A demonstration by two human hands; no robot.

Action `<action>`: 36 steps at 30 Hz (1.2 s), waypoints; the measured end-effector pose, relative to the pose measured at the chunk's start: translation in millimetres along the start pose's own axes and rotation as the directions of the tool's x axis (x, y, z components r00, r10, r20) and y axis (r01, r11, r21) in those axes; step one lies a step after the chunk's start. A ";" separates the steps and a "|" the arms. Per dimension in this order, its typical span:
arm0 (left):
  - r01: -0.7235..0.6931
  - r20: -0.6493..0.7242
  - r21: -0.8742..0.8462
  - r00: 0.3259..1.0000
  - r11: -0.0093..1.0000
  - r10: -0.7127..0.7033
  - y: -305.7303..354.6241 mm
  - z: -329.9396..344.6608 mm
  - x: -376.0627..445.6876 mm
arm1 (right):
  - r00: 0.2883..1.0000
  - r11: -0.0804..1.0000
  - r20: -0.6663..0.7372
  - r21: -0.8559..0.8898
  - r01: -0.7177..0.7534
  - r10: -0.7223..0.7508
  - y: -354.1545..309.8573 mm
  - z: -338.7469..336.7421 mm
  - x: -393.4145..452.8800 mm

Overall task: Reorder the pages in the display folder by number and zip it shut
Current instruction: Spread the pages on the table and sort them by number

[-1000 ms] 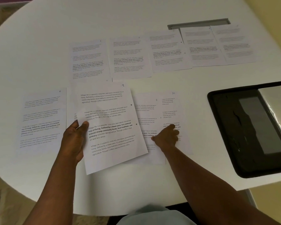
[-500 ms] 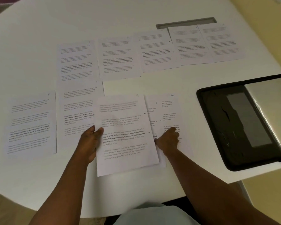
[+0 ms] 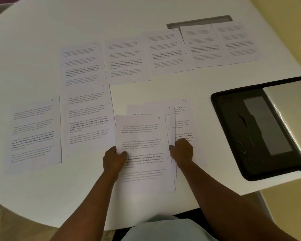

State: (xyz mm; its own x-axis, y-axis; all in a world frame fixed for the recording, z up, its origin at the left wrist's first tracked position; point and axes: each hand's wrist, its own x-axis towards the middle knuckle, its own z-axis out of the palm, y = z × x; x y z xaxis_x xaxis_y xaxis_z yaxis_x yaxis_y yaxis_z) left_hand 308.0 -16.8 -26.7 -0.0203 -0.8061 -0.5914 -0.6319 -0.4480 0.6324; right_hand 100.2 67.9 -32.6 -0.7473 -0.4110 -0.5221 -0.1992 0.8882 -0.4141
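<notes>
Presently the left hand (image 3: 114,160) pinches page 9 (image 3: 143,150) at its edge; the right hand (image 3: 182,151), fingers curled, presses the sheets just beside it. Pages lie sorted beyond the grip. The display folder (image 3: 261,129), well right of it, stands open, unfilled and unzipped.

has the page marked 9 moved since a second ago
Yes. The page marked 9, gripped by the left hand, has slid rightward, off the page marked 7 and over the sheets beside the page marked 10.
</notes>
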 end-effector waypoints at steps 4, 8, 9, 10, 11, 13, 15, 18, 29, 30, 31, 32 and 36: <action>-0.041 0.048 -0.048 0.998 0.998 0.044 2.7 -3.1 -0.5 | 0.968 0.966 -0.105 0.095 0.239 -0.229 1.6 -15.5 -3.9; -0.090 0.133 -0.049 0.986 0.995 0.096 6.1 -6.7 -3.5 | 0.898 0.903 -0.238 0.134 0.408 -0.371 -0.7 -62.5 3.0; -0.085 0.140 -0.065 0.986 0.994 0.093 6.4 -7.6 -4.2 | 0.883 0.898 -0.266 0.108 0.426 -0.387 -1.7 -76.0 7.7; -0.075 0.147 -0.098 0.985 0.992 0.089 5.0 -9.5 -3.9 | 0.876 0.897 -0.290 0.106 0.429 -0.385 -4.2 -89.0 13.2; -0.059 0.157 -0.154 0.984 0.986 0.083 3.5 -12.2 -3.3 | 0.880 0.897 -0.301 0.132 0.421 -0.369 -7.3 -99.2 20.5; -0.008 0.184 -0.305 0.981 0.952 0.067 0.5 -21.4 -1.5 | 0.914 0.895 -0.256 0.241 0.375 -0.314 -15.8 -111.5 37.3; 0.020 0.189 -0.454 0.979 0.891 0.074 -1.6 -33.6 1.6 | 0.945 0.881 -0.198 0.351 0.317 -0.261 -25.9 -114.1 56.0; 0.075 0.205 -0.642 0.976 0.763 0.077 -0.3 -53.0 5.2 | 0.948 0.887 -0.179 0.342 0.312 -0.264 -43.9 -108.9 73.6; -0.018 0.025 -0.462 0.999 0.887 0.034 56.6 -46.6 66.4 | 0.839 0.835 -0.508 0.363 0.413 -0.194 -63.6 -135.6 95.8; -0.025 0.024 -0.443 0.999 0.896 0.040 62.7 -43.2 76.0 | 0.839 0.832 -0.512 0.374 0.411 -0.185 -62.6 -139.3 100.2; -0.032 0.028 -0.428 0.998 0.903 0.048 68.8 -39.6 84.5 | 0.841 0.826 -0.511 0.389 0.407 -0.174 -61.7 -143.2 104.5; -0.041 0.029 -0.408 0.998 0.912 0.058 74.2 -36.7 93.1 | 0.849 0.820 -0.502 0.410 0.399 -0.162 -60.6 -146.9 109.1; -0.097 -0.029 -0.185 0.995 0.978 0.094 86.5 -29.2 126.1 | 0.876 0.803 -0.464 0.467 0.370 -0.133 -56.4 -162.0 127.0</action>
State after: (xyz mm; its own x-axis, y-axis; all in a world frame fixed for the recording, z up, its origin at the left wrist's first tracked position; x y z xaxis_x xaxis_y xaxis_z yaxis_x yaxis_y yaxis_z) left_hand 273.4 -168.4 -32.0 -0.0573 -0.8553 -0.5150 -0.4725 -0.4312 0.7686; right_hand -86.1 -1.2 45.3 -0.9221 -0.3829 -0.0561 -0.1402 0.4656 -0.8738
